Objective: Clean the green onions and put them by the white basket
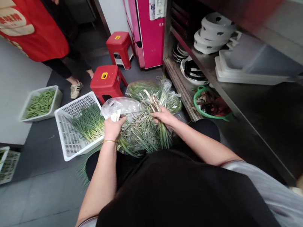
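Note:
My left hand is closed round the white root ends of a few scallions, a gold bangle on its wrist. My right hand grips a bundle of scallions by its pale root ends, the green leaves hanging down over my black apron. Both hands sit close together above my lap. A white slotted basket with cleaned scallions lies just left of my left hand. Clear plastic bags of more greens lie on the floor beyond my hands.
Two red plastic stools stand ahead, with a pink cabinet behind. A person in a red apron stands far left beside a white tray of green beans. Steel shelving with plates runs along the right. A green basin sits below it.

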### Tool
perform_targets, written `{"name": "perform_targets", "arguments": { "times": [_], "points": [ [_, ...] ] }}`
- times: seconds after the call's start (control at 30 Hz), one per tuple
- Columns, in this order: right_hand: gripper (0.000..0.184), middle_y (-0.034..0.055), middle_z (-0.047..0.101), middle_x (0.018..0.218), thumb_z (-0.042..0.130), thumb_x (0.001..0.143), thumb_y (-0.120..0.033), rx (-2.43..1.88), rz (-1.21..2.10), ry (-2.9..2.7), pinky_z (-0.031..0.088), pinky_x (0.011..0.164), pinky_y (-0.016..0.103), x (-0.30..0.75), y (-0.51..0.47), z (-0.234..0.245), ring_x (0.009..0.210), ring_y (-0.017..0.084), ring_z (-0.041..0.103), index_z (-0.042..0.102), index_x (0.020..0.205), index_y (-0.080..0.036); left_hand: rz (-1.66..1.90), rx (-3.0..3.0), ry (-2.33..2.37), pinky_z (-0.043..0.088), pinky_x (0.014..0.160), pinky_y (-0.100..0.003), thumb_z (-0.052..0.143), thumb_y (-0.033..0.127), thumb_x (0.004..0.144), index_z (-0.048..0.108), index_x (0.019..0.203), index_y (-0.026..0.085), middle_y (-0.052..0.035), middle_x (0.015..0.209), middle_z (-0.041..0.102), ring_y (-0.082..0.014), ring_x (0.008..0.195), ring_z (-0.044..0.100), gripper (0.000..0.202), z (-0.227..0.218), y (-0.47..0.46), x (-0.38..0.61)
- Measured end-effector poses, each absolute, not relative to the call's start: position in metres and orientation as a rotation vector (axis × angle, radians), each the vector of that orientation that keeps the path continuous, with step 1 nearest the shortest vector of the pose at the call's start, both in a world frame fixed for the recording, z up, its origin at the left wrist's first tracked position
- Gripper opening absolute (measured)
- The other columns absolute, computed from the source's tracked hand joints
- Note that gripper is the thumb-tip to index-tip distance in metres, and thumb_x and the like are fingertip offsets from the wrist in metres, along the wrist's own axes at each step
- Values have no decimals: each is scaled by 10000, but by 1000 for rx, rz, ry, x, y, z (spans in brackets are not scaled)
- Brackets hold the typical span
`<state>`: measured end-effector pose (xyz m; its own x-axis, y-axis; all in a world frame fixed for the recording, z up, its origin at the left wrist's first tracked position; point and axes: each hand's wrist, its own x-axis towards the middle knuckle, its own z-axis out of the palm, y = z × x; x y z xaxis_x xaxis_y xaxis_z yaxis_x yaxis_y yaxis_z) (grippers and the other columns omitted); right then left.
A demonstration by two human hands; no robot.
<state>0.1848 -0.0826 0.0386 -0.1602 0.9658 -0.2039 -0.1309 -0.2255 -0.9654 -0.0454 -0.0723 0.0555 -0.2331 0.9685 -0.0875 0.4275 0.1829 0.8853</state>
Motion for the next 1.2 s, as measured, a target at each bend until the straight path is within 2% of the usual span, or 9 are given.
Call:
{"name": "perform_targets", "arguments": {
  "times": [0.1, 0.2, 0.27, 0.37, 0.5, 0.63, 0.8, 0.97, 1.2],
  "points": [
    [273, -25, 607, 570, 735, 610, -308, -1030, 1606, -912, 480, 533, 250, 157, -86, 54, 513, 115, 563, 603, 794, -156, 899, 1299, 1487, 436, 544, -261, 826, 332, 485, 684, 743, 124, -27, 637, 637, -134, 577, 547, 360, 63, -85, -15],
    [319, 6, 671, 668, 759, 593, -341, -900, 1609, -813, 520, 650, 274, 140, -89, 62, 647, 144, 631, 649, 820, -146, 873, 1065, 1278, 279, 391, -216, 818, 351, 522, 651, 777, 126, 39, 493, 515, -53, 389, 356, 379, 64, -93, 2],
    [350, 24, 694, 711, 773, 580, -354, -876, 1653, -781, 533, 691, 300, 137, -88, 62, 706, 170, 653, 669, 839, -143, 864, 946, 1205, 195, 360, -204, 831, 319, 504, 620, 781, 131, 73, 440, 445, -32, 344, 277, 396, 59, -97, 5],
    [359, 45, 713, 759, 792, 563, -328, -938, 1702, -711, 545, 727, 325, 134, -81, 55, 752, 192, 667, 689, 850, -137, 866, 893, 1217, 198, 356, -206, 836, 272, 492, 598, 763, 137, 55, 457, 490, -40, 343, 299, 386, 49, -100, 9],
    [339, 51, 718, 787, 797, 579, -315, -1091, 1628, -722, 552, 758, 316, 125, -74, 40, 771, 181, 666, 695, 842, -128, 1096, 1048, 1443, 333, 439, -215, 829, 160, 445, 618, 666, 141, 8, 564, 579, -88, 484, 449, 306, 41, -102, 16],
    [325, 46, 701, 732, 782, 623, -357, -1205, 1653, -812, 566, 638, 304, 124, -77, 35, 648, 160, 647, 678, 830, -128, 1145, 1055, 1459, 336, 438, -215, 824, 125, 437, 606, 611, 142, 15, 542, 560, -94, 492, 454, 279, 42, -100, 8],
    [405, 41, 664, 604, 801, 612, -373, -1117, 2014, -864, 526, 453, 308, 148, -83, 43, 477, 168, 603, 645, 894, -127, 978, 730, 1186, 158, 334, -185, 840, 212, 493, 545, 616, 133, 72, 419, 418, -21, 328, 268, 329, 46, -92, -17],
    [310, 18, 631, 565, 787, 612, -300, -1172, 1889, -932, 427, 380, 199, 174, -83, 47, 405, 80, 501, 635, 816, -123, 1006, 678, 1079, 178, 317, -157, 833, 201, 494, 557, 623, 103, 54, 448, 456, 2, 311, 268, 320, 54, -85, -33],
    [343, -40, 502, 452, 787, 593, -369, -1107, 1794, -973, 345, 360, 209, 215, -90, 54, 368, 66, 411, 604, 758, -130, 1143, 657, 1175, 172, 308, -147, 802, 157, 486, 544, 612, 98, 29, 475, 523, 3, 308, 287, 292, 54, -77, -55]
  ]
}}
